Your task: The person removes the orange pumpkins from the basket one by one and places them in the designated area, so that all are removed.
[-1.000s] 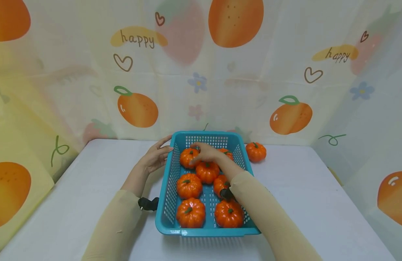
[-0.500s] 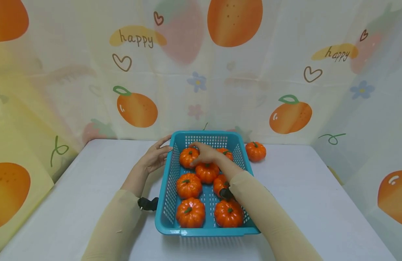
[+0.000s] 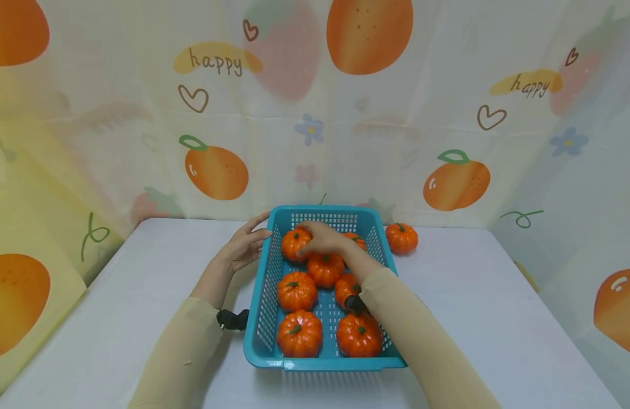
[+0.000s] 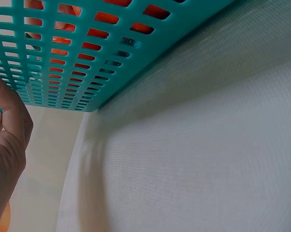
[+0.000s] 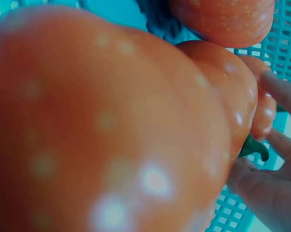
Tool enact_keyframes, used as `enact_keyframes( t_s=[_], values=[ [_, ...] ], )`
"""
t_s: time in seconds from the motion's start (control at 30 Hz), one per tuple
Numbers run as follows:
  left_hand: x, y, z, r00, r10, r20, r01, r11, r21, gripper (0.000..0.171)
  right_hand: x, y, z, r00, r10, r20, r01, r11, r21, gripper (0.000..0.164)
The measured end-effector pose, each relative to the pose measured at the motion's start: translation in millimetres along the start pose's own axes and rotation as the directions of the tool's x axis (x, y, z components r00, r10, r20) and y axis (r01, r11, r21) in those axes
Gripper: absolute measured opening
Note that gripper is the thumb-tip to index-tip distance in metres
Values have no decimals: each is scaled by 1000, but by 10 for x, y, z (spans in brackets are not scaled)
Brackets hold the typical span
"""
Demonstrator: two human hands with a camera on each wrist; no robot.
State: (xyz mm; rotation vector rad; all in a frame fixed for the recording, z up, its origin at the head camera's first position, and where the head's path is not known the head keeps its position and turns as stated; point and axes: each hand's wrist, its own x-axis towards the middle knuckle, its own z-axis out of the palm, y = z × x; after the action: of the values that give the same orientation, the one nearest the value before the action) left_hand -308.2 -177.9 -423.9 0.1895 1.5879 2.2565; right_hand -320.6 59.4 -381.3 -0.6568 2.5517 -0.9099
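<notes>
In the head view, a blue-green plastic basket (image 3: 331, 363) with several small orange pumpkins stands on the table. My right hand (image 3: 322, 237) reaches into its far left part and grips a pumpkin (image 3: 293, 245) there, thumb on the near side and fingers on the far side. Part of that pumpkin is hidden behind the hand. Close in front of it lies another pumpkin (image 3: 325, 271). My left hand (image 3: 245, 244) is at the basket's outer left side, its fingers extended and the tips right at the rim. The left wrist view shows this hand (image 4: 9, 128) beside the perforated wall (image 4: 77, 63).
A single pumpkin (image 3: 401, 238) sits on the white table (image 3: 478, 307), just outside the basket's far right corner. Inside, more pumpkins (image 3: 299, 334) fill the near part. A curtain (image 3: 366, 153) printed with fruit hangs behind the table's far edge.
The pumpkin in my right hand has shifted up slightly in the head view, and its stem has tilted. My left hand and the basket have stayed in place.
</notes>
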Motion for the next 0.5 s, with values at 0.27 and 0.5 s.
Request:
enact_keyframes(
  t_s=[0.27,0.5],
  values=[
    [18,6,4,1000,-5,-14,6,1000,22,66,-2,-64,-122,1000,20,3,-20,999,35,74],
    [9,4,12,1000,2,-6,-2,1000,21,67,-64,-71,-308,1000,16,-24,-14,995,97,73]
  ],
)
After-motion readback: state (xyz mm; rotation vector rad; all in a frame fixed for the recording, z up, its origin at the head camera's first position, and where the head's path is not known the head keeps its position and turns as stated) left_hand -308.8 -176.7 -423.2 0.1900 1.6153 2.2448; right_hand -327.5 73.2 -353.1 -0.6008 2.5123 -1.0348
